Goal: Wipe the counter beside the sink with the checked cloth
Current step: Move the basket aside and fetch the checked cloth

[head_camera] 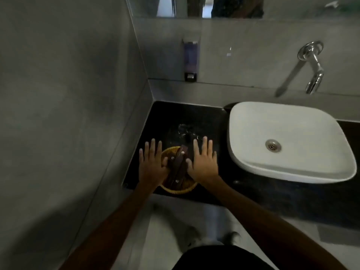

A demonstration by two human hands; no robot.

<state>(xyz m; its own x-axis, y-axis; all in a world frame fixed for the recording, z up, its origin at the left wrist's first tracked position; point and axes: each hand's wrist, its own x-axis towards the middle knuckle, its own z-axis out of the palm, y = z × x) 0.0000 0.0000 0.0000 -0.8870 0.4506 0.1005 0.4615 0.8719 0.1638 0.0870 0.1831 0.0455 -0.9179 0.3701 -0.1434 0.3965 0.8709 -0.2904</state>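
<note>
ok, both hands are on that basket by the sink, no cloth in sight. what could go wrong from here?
1. The wicker basket sits at the front edge of the black counter; a nudge from the left hand or right hand could tip it off.
2. Water drops behind the basket might wet it if it slides back.
3. The dark items inside look loose and could spill.

One head-worn view looks steeply down, near, at the counter (194, 117) and sink (288, 141).
</note>
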